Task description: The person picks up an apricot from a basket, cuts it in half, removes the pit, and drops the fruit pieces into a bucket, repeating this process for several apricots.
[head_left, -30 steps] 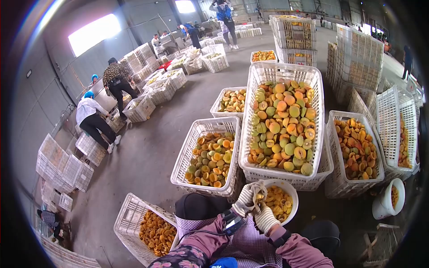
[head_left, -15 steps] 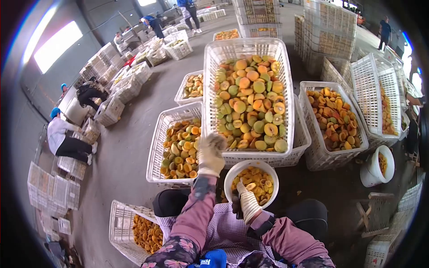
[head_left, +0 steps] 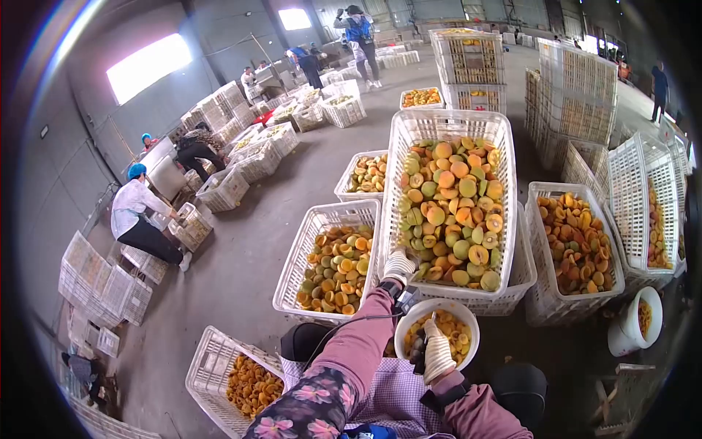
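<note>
My left hand, in a pale work glove, reaches into the front left corner of the large white crate. Its fingers are partly hidden among the whole and cut fruit, which look like orange and green apricots or small peaches. My right hand, gloved too, is closed around a small metal-tipped tool over the white bucket. Most of the tool is hidden by the glove. Yellow-orange fruit pieces lie in the bucket.
Crates of halved fruit stand left and right. Another crate sits low by my left leg. A second bucket is tilted at right. Crate stacks rise behind; a person in a blue cap works at far left.
My left hand has gone from a blur in front of the large crate to its front left corner among the fruit. The right hand stays over the bucket. The camera view has shifted.
</note>
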{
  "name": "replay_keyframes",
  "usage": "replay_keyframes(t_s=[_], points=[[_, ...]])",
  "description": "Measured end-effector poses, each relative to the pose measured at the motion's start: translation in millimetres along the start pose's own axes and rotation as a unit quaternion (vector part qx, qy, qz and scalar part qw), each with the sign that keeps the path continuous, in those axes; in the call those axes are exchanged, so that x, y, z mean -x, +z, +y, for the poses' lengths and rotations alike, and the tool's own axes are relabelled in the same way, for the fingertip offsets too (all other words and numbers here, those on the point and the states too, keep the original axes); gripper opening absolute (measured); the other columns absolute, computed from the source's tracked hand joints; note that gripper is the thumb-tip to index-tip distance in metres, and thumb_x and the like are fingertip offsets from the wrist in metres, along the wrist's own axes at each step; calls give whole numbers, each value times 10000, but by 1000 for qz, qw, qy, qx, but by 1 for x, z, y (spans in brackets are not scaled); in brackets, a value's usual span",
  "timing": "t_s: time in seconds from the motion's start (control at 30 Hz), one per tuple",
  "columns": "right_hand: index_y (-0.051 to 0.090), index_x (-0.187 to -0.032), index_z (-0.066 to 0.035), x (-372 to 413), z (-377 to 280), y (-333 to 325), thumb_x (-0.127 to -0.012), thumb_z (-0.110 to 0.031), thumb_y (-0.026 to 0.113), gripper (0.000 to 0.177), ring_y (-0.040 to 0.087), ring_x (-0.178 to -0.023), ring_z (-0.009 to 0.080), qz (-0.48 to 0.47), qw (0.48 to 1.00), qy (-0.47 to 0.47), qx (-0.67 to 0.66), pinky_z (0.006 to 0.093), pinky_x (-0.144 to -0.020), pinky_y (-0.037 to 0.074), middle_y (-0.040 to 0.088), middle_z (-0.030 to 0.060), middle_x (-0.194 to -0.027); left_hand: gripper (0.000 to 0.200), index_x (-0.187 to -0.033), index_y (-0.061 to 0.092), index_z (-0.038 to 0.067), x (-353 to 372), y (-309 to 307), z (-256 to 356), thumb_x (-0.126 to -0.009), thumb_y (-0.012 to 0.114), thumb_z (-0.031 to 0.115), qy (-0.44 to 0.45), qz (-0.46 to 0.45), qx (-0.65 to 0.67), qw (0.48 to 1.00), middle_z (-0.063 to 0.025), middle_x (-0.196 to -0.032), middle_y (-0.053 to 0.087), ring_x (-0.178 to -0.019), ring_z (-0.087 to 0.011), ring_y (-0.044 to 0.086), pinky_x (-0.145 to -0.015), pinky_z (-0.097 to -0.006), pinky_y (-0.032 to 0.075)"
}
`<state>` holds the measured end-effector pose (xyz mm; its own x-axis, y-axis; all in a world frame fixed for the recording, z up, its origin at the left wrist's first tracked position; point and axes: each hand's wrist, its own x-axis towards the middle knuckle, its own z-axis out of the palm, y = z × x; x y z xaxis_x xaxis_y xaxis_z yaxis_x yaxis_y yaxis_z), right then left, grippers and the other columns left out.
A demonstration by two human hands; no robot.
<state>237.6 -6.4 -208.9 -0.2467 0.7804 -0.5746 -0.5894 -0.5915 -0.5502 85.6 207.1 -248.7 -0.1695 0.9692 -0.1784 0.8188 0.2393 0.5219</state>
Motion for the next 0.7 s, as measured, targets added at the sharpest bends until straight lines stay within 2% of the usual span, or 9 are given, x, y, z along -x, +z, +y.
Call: replay_keyframes(t_s=[0.1, 0.23, 0.3, 0.33, 0.37, 0.43, 0.5, 0.57, 0.7], points=[[508, -766, -130, -11, 3, -11, -894, -409, 504, 307, 391, -375, 136, 2, 997, -65, 33, 285, -351, 360, 439, -8, -513, 214, -1040, 499, 91, 17, 37, -25, -863, 558, 196, 204, 153, 438, 862, -123, -859, 609, -660, -259, 597, -600, -315, 495], [504, -804, -106, -13, 1, -7, -907, -362, 517, 276, 388, -360, 131, 8, 982, -157, 109, 304, -327, 358, 414, -12, -493, 336, -1203, 470, 114, 140, 2, 9, -912, 557, 259, -7, -252, 776, 578, -58, -1024, 577, -893, -155, 562, -779, -294, 502], [541, -1095, -5, -27, 15, -11, -906, -292, 542, 344, 524, -708, 116, -7, 967, -229, 114, 254, -640, 441, 590, 46, -820, 361, -1294, 416, 87, 95, 111, -76, -951, 475, 181, 157, -153, 544, 810, -61, -1149, 550, -1038, -167, 535, -918, -299, 447], [526, -1142, -5, -15, 8, 1, -905, -303, 543, 382, 544, -775, 150, -3, 962, -243, 128, 266, -698, 443, 602, 82, -882, 385, -1356, 352, 68, 145, 73, -42, -976, 385, 120, 218, -87, 566, 791, -68, -1217, 519, -1109, -172, 508, -981, -289, 398], [511, -1190, -4, -4, 2, 7, -903, -314, 544, 423, 565, -841, 185, 9, 957, -256, 139, 278, -755, 445, 614, 117, -945, 384, -1357, 342, 53, 148, 66, -40, -985, 364, 143, 108, -283, 750, 588, -60, -1261, 487, -1139, -164, 483, -981, -289, 399], [485, -1228, -2, -26, 15, -11, -900, -339, 541, 473, 579, -920, 234, 14, 928, -261, 266, 305, -812, 440, 614, 166, -1013, 406, -1375, 306, 55, 159, 50, -24, -991, 352, 178, 187, -383, 785, 449, -70, -1285, 466, -1145, -158, 475, -982, -299, 397], [421, -1289, -8, -18, 14, -7, -892, -370, 527, 547, 589, -980, 312, -43, 926, -264, 265, 329, -830, 439, 609, 231, -1029, 397, -1006, 566, 55, 201, 40, 7, -972, 363, 394, 148, 98, 507, 843, -34, -894, 590, -854, -147, 560, -791, -291, 470], [446, -1279, 0, -24, 23, -12, -899, -295, 553, 492, 503, -997, 153, -64, 940, -231, 243, 258, -881, 399, 562, 84, -1115, 394, -884, 591, 66, 182, 23, -1, -924, 449, 431, -54, -136, 803, 578, -60, -770, 617, -740, -204, 582, -730, -325, 486], [453, -1236, 24, -10, 10, -8, -901, -325, 531, 490, 590, -864, 220, 5, 875, -212, 435, 309, -767, 460, 618, 172, -951, 419, -883, 583, 71, 192, 2, 18, -903, 462, 471, -141, -132, 795, 575, -63, -755, 609, -688, -209, 568, -668, -331, 479]])
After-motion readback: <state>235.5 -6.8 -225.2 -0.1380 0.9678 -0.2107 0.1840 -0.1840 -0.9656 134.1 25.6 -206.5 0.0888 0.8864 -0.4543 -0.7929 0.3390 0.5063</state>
